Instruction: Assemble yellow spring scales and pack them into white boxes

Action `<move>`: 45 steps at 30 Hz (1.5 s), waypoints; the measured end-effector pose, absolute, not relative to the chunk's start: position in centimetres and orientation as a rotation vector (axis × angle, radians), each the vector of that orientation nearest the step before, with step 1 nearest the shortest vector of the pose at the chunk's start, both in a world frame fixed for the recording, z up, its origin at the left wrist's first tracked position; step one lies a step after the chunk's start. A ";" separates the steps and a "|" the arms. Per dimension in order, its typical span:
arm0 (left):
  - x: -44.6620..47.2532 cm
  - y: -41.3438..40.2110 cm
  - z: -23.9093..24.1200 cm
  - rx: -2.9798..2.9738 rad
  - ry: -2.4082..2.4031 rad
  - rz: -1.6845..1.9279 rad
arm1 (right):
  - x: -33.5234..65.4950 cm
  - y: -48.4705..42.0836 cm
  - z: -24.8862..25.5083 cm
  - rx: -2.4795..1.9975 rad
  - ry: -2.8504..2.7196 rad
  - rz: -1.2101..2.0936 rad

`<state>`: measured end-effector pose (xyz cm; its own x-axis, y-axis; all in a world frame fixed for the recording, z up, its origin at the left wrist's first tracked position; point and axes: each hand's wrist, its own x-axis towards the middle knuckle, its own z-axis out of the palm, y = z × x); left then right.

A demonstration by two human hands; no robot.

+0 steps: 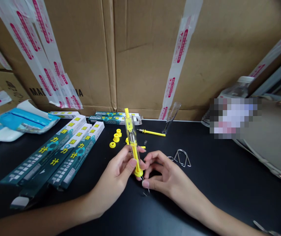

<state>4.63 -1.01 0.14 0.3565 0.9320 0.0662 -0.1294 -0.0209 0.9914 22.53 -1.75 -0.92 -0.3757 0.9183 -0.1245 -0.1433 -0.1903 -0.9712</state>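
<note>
My left hand is closed around a tubular spring scale with a clear barrel and yellow inner parts. It stands nearly upright, leaning a little left, its yellow end cap low. Below that cap, a thin wire hook hangs out, and my right hand pinches its wire between thumb and fingers. Behind the hands lie several yellow caps, a yellow rod with a metal end and a small spring. Bent wire hooks lie right of my right hand.
Long green-and-white boxes lie on the left, with more boxes at the back. A clear tube leans near the cardboard wall. At right are a plastic bottle and a beige bag; a blue packet lies far left.
</note>
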 end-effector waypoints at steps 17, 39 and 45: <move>4.8 -0.9 0.1 1.306 0.845 0.916 | 22.5 -2.1 -1.5 -1.042 -1.536 1.538; 2.0 -1.7 1.5 1.861 1.295 0.591 | 23.0 -1.8 0.2 -0.885 -1.261 1.458; 2.0 -2.1 1.4 1.805 1.222 0.717 | 23.3 -1.6 0.2 -0.949 -1.315 1.463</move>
